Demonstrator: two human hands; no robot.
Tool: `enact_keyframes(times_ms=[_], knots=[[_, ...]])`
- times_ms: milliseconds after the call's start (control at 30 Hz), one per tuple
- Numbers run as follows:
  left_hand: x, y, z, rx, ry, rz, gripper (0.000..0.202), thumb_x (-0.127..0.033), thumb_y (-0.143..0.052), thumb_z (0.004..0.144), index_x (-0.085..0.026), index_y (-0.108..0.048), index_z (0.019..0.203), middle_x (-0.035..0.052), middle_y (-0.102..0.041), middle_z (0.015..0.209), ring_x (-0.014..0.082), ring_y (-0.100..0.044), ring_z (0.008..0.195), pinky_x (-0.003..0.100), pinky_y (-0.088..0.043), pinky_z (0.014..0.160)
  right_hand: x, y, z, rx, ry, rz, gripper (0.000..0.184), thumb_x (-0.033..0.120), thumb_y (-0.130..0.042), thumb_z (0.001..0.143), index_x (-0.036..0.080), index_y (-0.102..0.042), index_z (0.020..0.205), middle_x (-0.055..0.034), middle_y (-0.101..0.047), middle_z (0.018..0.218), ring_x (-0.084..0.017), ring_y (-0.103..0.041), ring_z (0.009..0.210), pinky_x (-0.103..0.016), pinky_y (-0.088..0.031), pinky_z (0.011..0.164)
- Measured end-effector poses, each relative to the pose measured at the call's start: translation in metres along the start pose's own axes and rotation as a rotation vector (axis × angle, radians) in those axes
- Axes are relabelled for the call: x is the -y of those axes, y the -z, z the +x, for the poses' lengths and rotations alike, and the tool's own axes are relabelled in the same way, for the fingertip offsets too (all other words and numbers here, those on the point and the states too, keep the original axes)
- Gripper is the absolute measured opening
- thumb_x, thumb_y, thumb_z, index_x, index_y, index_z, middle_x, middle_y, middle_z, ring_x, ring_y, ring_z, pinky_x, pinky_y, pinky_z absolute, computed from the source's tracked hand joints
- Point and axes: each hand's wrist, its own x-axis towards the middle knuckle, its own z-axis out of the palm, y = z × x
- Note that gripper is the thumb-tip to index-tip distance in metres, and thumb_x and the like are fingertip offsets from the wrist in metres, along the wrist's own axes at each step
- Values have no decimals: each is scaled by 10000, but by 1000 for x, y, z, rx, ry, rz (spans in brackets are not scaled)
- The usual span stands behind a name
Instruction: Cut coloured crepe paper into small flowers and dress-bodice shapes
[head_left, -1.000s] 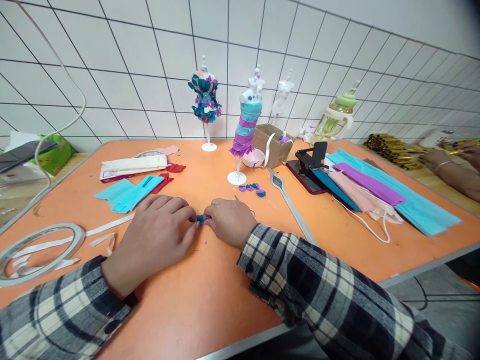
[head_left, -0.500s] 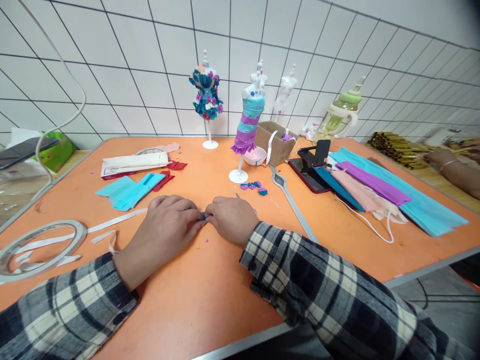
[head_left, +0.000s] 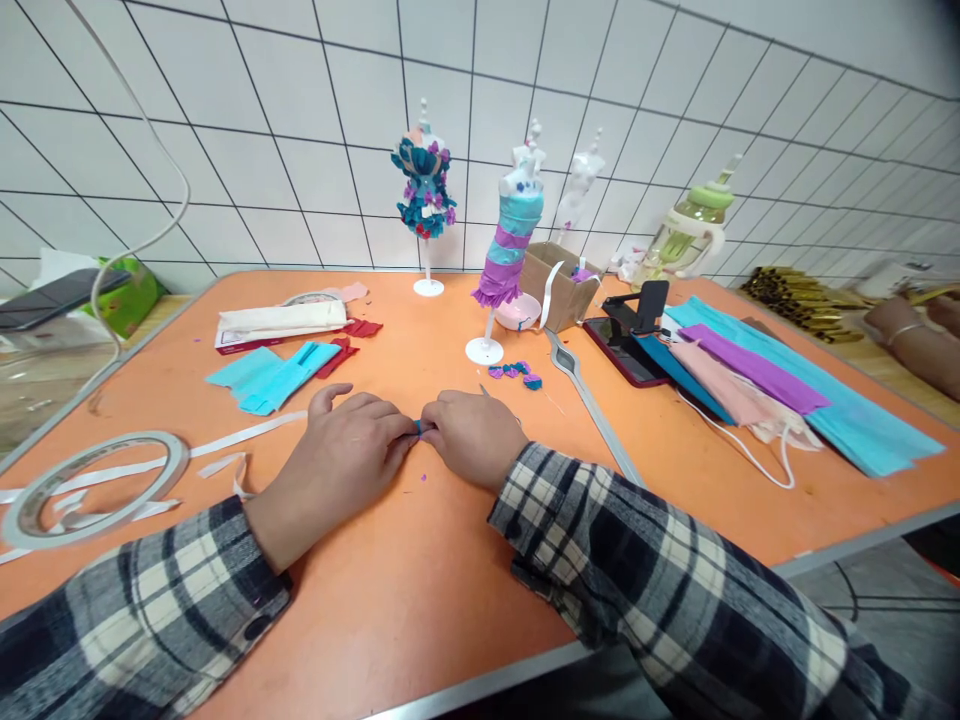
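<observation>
My left hand [head_left: 351, 452] and my right hand [head_left: 471, 436] rest on the orange table [head_left: 420, 590], fingertips meeting. Both pinch a tiny blue paper piece [head_left: 418, 427] between them; most of it is hidden by the fingers. A thin metal tool tip pokes out behind my right hand. Several small finished purple and blue paper flowers [head_left: 515, 373] lie just beyond, by the base of a mini mannequin [head_left: 508, 250] wrapped in blue and purple paper.
A tape roll [head_left: 90, 488] with loose strips lies left. Light-blue and red paper pieces [head_left: 279, 372] sit behind my left hand. A second decorated mannequin [head_left: 425, 192], a cardboard box [head_left: 559, 277], a phone [head_left: 626, 347], a long metal ruler [head_left: 589, 402] and crepe sheets [head_left: 795, 385] fill the right. Another person's hand [head_left: 911, 335] is far right.
My hands have closed in on each other, so less of the blue piece shows. The view has shifted slightly left and downward.
</observation>
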Motion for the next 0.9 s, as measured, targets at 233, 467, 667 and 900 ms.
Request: enact_keyframes(times_ms=[233,467,667,900], knots=[[1,1,3,28,-58,-34,286,-265,-476,915,-208,-756,906,89,-750,927,282,-648,906,424,-449,815,0,-1,1,-1,-5,19,223,325,-500,976,221,-694,1012,-47,-658,984,-189,-636,861,-286,-430,668],[3,-2,3,38,-3,-98,307,-292,-459,941,-161,-731,997,106,-748,866,275,-668,815,398,-486,756,-1,-1,1,-8,-23,31,210,296,-500,970,212,-692,992,-45,-671,971,-185,-638,851,-286,-415,648],[1,1,5,64,-35,-68,365,-278,-423,950,-171,-770,918,110,-751,874,286,-655,828,413,-483,764,-2,-3,1,-57,-31,92,184,313,-537,947,231,-672,1041,-31,-675,978,-198,-635,850,-296,-408,635],[1,0,3,47,-43,-25,287,-269,-481,931,-177,-753,918,93,-737,856,276,-644,819,407,-464,765,-2,-2,1,-29,-12,43,213,325,-508,964,243,-704,983,-31,-676,950,-191,-639,833,-288,-393,619]])
